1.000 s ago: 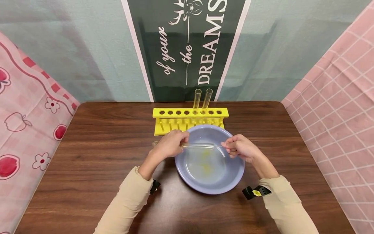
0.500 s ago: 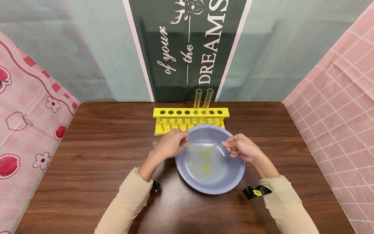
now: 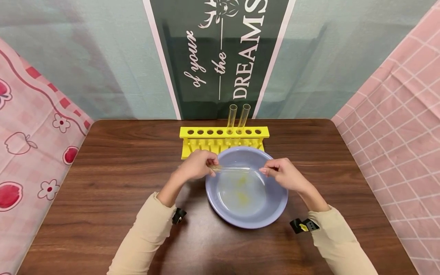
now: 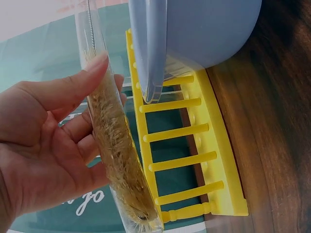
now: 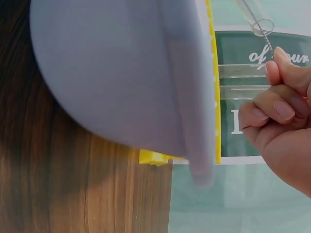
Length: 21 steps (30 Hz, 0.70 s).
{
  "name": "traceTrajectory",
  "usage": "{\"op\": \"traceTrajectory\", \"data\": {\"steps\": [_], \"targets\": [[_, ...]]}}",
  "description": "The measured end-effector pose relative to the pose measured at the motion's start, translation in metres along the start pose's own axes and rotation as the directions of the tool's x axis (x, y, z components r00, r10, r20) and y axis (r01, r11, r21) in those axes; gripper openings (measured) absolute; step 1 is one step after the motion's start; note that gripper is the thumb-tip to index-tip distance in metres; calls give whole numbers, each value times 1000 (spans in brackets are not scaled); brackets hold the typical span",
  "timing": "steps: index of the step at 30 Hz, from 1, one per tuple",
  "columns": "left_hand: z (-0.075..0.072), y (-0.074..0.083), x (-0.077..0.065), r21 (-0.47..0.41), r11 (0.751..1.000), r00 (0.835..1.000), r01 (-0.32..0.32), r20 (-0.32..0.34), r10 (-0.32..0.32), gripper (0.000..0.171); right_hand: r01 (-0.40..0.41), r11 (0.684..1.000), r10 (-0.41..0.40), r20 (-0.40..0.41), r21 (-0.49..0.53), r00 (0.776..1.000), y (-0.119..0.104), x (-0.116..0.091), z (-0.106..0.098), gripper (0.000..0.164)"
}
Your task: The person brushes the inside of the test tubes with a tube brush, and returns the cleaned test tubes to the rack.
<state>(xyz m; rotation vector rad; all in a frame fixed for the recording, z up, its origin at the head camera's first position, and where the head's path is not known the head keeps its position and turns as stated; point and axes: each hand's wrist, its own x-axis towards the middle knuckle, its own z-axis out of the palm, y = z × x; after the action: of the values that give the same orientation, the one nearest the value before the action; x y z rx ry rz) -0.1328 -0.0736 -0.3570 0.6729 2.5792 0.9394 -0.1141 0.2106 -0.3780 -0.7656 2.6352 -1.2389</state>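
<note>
A blue-grey cloth hung behind a brown wood-grain desk (image 3: 137, 145), with pink patterned cloths at either side and a dark panel (image 3: 199, 109) of white lettering in the middle. Toward the back of the desk stood a yellow rack (image 3: 224, 135) with two clear tubes upright in its holes, one here (image 3: 232, 114) and its neighbour just beside it (image 3: 244, 115). In front of the rack sat a round lavender basin (image 3: 276, 198), with faint yellow patches at its bottom whose nature could not be told.

A person's two hands worked above the far part of the basin. The left hand (image 3: 197, 164) gripped a third glass tube (image 3: 233, 168) between thumb and fingers, holding it roughly level, its mouth toward the right. Inside the tube lay the tan bristles (image 4: 119, 155) of a brush. The brush's thin twisted wire (image 5: 268, 44) ran out of the mouth, and the right hand (image 5: 282, 107) pinched it between thumb and forefinger, its other fingers curled in.

Doing this well seemed to call for a firm but gentle hold on the glass, the wire kept in line with the tube, and smooth strokes rather than jerks.
</note>
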Motion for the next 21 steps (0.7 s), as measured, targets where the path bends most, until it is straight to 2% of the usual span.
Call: {"op": "traceTrajectory", "data": {"steps": [3,5,8,13,21], "targets": [[-1,0,0,-13,1000,1000,11,8,-11,19,69,997,-70,-29,-46,997,3,-2,2,26],[-1,0,0,-15,1000,1000,14,10,-14,19,84,995,-86,-36,-60,996,4,-3,2,27],[-1,1,-1,-12,1000,1000,20,5,-20,18,74,995,-76,-27,-72,997,4,-3,3,26],[0,3,-3,4,1000,1000,23,-21,-23,13,43,997,-41,34,-71,999,4,-3,3,21],[-1,4,-4,43,999,999,11,-45,-9,12,72,994,-63,111,-81,992,5,-2,2,15]]}}
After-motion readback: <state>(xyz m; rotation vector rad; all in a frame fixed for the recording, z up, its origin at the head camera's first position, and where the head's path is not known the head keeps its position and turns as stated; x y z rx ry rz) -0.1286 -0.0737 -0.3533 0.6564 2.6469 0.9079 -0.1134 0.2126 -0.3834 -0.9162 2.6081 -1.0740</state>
